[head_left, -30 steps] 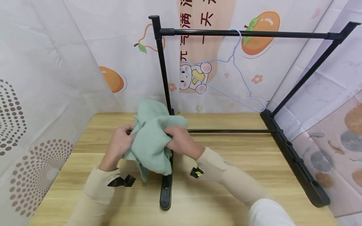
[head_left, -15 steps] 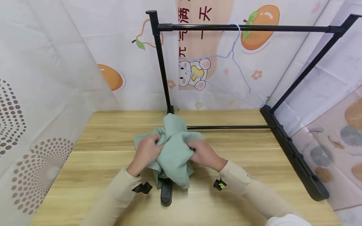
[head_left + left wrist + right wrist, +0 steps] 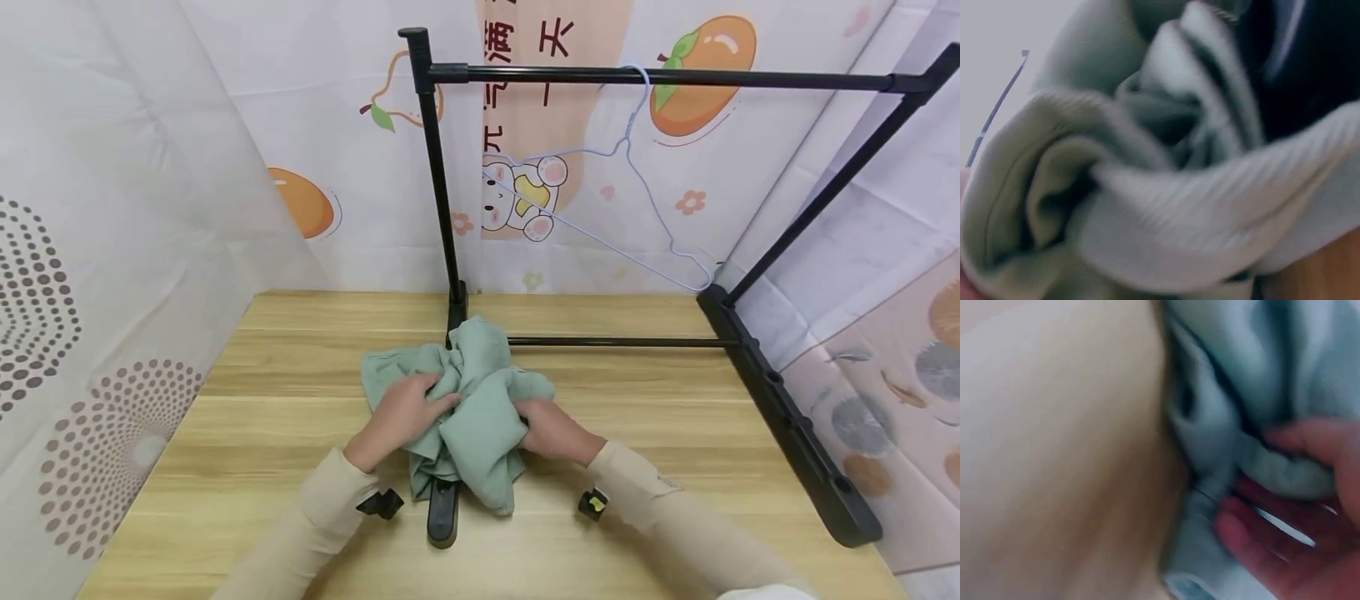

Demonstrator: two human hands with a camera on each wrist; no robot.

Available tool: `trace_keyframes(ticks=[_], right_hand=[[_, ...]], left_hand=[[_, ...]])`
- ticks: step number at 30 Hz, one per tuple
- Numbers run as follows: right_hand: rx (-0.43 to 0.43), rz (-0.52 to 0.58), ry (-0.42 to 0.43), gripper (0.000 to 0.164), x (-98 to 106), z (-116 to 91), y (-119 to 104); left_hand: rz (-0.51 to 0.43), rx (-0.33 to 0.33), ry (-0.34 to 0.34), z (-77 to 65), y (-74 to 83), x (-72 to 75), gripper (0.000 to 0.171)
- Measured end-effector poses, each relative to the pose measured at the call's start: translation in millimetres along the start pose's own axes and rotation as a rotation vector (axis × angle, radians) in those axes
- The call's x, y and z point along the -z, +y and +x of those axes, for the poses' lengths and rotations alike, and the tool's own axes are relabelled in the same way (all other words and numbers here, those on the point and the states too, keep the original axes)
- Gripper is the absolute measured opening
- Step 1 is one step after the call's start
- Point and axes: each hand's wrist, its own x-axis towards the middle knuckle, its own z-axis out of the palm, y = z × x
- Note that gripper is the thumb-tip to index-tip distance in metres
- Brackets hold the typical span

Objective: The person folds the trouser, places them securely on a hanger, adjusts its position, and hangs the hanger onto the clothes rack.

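A bunched sage-green cloth point(image 3: 483, 425) lies over the black left foot point(image 3: 442, 512) of a rack on the wooden table. My left hand point(image 3: 397, 417) holds its left part, thumb and fingers about the folds. At the right side my right hand point(image 3: 553, 429) grips the cloth; its fingertips partly disappear into the folds. Close up in the left wrist view, thick folds and stitched edges of the cloth point(image 3: 1210, 212) fill most of the picture, blurred. In the right wrist view, the fingers of my right hand point(image 3: 1297, 519) curl round a fold.
The black rack point(image 3: 667, 77) stands at the back and right, with a low crossbar point(image 3: 622, 342) behind the cloth. From its top bar hangs a light blue wire hanger point(image 3: 628, 146). Its right foot point(image 3: 787, 408) runs along the table's right side. Printed curtains point(image 3: 360, 208) enclose the table point(image 3: 285, 400).
Both hands have carried the cloth right and down from beside the left post onto the rack's left foot. Over the last half second the cloth has settled slightly lower and flatter.
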Motion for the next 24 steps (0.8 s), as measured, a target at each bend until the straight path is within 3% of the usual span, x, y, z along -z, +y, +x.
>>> trace_keyframes(ticks=[5,10,13,17,21,24], right_hand=[[-0.022,0.122,-0.273,0.034,34,-7,9],[-0.048,0.232,-0.348,0.044,61,-12,23],[-0.077,0.253,-0.319,0.046,71,-13,28],[-0.129,0.184,-0.181,0.043,82,-14,40],[-0.244,0.111,-0.031,0.039,85,-13,54],[-0.353,0.089,0.017,0.047,85,-13,60]], left_hand=[[-0.157,0.04,-0.108,0.9,-19.1,19.9,0.058],[-0.186,0.061,-0.078,3.8,-45.3,40.8,0.053],[-0.197,0.09,-0.043,7.5,-64.4,50.0,0.042],[-0.176,0.079,-0.045,17.1,-88.9,57.6,0.03],[-0.104,0.053,-0.1,27.8,-108.1,61.6,0.036],[-0.053,0.082,-0.146,34.6,-120.4,61.0,0.047]])
